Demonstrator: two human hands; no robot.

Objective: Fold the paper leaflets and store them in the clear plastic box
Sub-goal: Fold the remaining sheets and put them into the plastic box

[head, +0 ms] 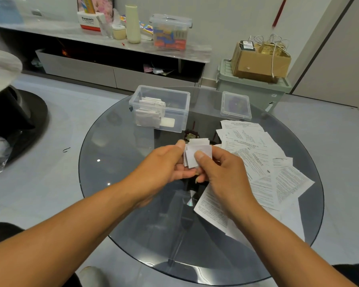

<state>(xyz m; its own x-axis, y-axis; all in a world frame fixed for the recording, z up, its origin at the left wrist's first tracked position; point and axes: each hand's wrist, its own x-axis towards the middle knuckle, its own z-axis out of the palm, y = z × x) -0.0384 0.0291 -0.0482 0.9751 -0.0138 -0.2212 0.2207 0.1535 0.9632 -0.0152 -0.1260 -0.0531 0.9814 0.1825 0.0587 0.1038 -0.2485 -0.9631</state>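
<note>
Above the middle of the round glass table (116, 195) both my hands hold a small folded white leaflet (203, 149). My left hand (164, 164) pinches its left edge with the thumb on top. My right hand (220, 168) pinches it from the right, thumb pressed on its face. The clear plastic box (175, 121) stands open at the far side of the table, with several folded leaflets stacked in its left half. A loose pile of unfolded printed leaflets (263, 162) lies spread over the right side of the table.
The box's clear lid (235, 105) lies flat at the back right of the table. Behind the table are a low cabinet with a lidded clear bin (170, 32) and a green crate carrying a cardboard box (259, 61). A dark round base (19, 121) stands at left.
</note>
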